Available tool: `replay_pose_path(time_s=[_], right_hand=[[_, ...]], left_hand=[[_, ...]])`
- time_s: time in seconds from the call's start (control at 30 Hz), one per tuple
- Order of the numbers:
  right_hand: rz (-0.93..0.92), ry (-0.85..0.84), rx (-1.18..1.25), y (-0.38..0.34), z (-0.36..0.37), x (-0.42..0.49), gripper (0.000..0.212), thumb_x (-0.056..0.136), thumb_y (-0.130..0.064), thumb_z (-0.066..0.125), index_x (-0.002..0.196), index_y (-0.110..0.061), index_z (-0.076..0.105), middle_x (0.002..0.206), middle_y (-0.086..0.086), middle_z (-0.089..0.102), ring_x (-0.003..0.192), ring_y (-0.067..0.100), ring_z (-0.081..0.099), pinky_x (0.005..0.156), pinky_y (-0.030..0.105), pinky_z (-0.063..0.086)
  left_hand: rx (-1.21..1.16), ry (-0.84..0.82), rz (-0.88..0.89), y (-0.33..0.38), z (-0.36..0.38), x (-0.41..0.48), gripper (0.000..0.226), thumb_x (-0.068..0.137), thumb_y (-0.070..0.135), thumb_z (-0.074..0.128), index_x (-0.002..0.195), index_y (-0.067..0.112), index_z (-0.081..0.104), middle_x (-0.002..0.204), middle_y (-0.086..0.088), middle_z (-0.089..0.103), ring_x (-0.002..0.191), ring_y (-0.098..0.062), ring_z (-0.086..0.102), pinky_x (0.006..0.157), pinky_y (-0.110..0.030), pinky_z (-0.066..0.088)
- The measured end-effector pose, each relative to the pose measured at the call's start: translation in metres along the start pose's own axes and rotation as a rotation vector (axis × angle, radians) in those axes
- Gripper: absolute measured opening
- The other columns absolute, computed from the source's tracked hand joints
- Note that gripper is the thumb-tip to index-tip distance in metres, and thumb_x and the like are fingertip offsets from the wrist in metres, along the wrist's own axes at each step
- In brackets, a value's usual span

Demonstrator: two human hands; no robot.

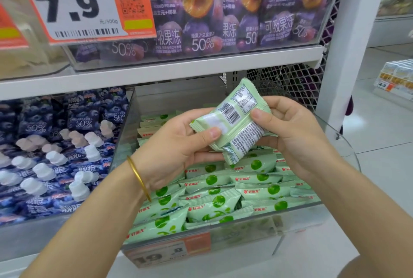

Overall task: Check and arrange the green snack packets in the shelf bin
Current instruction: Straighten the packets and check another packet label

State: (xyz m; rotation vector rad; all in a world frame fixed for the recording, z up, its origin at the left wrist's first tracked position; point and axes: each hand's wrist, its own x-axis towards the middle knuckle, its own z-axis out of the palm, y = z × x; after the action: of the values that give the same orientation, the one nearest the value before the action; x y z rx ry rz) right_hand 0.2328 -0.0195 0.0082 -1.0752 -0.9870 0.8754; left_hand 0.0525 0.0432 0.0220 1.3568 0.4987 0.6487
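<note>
I see both hands at frame centre sharing one packet [237, 121]. It is a pale green, glossy pillow pouch with crimped zigzag ends, turned back-side up so the barcode and fine print show. The left hand [178, 143] pinches its lower-left end, thumb on top and fingers beneath. The right hand [295, 134] grips the right edge, thumb pressed flat beside the barcode. The packet sits tilted above the bin [297, 224], a clear rigid plastic tub at lower centre. Inside it, more packets [223, 199] lie in overlapping rows, faces up, printed with round green fruit. A smooth gold bangle [139, 177] circles the left wrist. At left are blue pouches [55, 154] with white screw caps. Across the top, purple pouches [201, 9] stand behind clear plastic.
</note>
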Motion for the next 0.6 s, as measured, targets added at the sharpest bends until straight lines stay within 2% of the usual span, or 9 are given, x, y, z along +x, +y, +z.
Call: replay_pose_path(time_s=[0.1, 0.33, 0.43, 0.53, 0.6], right_hand=[[0.011, 0.004, 0.017, 0.001, -0.001, 0.001, 0.031, 0.069, -0.020, 0.067, 0.099, -0.011, 0.061, 0.080, 0.000, 0.073, 0.067, 0.011, 0.067, 0.056, 0.025, 0.054], [0.007, 0.007, 0.023, 0.002, 0.000, 0.001, 0.031, 0.069, -0.020, 0.067, 0.098, -0.012, 0.061, 0.080, 0.001, 0.074, 0.068, 0.012, 0.068, 0.059, 0.027, 0.056], [0.016, 0.029, 0.042, 0.002, 0.000, 0.001, 0.033, 0.067, -0.020, 0.068, 0.098, -0.010, 0.061, 0.081, 0.002, 0.074, 0.068, 0.013, 0.068, 0.058, 0.028, 0.056], [0.037, 0.053, 0.085, 0.003, 0.000, 0.001, 0.027, 0.072, -0.014, 0.067, 0.097, -0.007, 0.059, 0.079, 0.004, 0.074, 0.066, 0.013, 0.069, 0.056, 0.030, 0.057], [0.051, 0.071, 0.108, 0.004, 0.000, 0.001, 0.020, 0.078, -0.010, 0.066, 0.095, -0.007, 0.057, 0.077, 0.004, 0.073, 0.067, 0.015, 0.069, 0.057, 0.033, 0.058]], left_hand=[[0.008, -0.026, 0.019, 0.000, 0.000, -0.001, 0.041, 0.075, 0.009, 0.056, 0.115, 0.015, 0.058, 0.106, -0.011, 0.070, 0.088, -0.022, 0.069, 0.071, -0.030, 0.058], [-0.018, -0.006, 0.018, -0.001, 0.001, 0.000, 0.047, 0.074, 0.008, 0.056, 0.121, 0.011, 0.054, 0.111, -0.013, 0.068, 0.088, -0.024, 0.069, 0.070, -0.032, 0.059], [0.018, 0.034, 0.038, 0.000, 0.006, 0.000, 0.047, 0.080, 0.007, 0.056, 0.126, 0.012, 0.051, 0.114, -0.012, 0.067, 0.091, -0.022, 0.069, 0.068, -0.030, 0.058], [0.223, 0.206, 0.111, -0.003, 0.010, 0.004, 0.051, 0.087, 0.007, 0.058, 0.134, 0.016, 0.040, 0.117, -0.006, 0.062, 0.092, -0.013, 0.068, 0.070, -0.027, 0.058], [0.529, 0.306, 0.244, -0.009, 0.011, 0.007, 0.058, 0.085, 0.020, 0.066, 0.134, 0.024, 0.035, 0.128, 0.003, 0.051, 0.108, -0.009, 0.060, 0.090, -0.033, 0.052]])
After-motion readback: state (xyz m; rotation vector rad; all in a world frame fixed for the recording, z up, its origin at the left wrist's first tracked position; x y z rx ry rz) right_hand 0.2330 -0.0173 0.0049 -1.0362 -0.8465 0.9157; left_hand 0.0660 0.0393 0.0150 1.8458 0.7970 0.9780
